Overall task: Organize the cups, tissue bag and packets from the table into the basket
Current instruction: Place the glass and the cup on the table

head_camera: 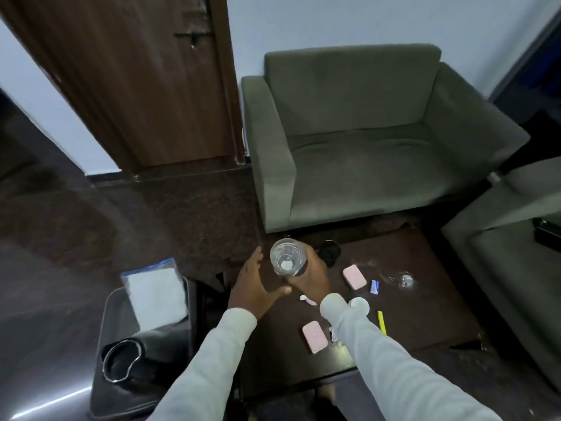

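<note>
Head view: my right hand [308, 276] grips the glass [287, 257] above the table's [425, 314] far-left corner; left hand [253, 288] spread empty beside it. Handover to the basket [106, 314] risks a fumble.

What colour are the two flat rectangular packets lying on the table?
Both packets are pale pink, seen in the head view on the dark brown table.

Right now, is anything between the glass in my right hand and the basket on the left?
Only your open left hand, beside the glass that the right hand holds. The basket already holds the tissue bag, leaning at its far end.
</note>
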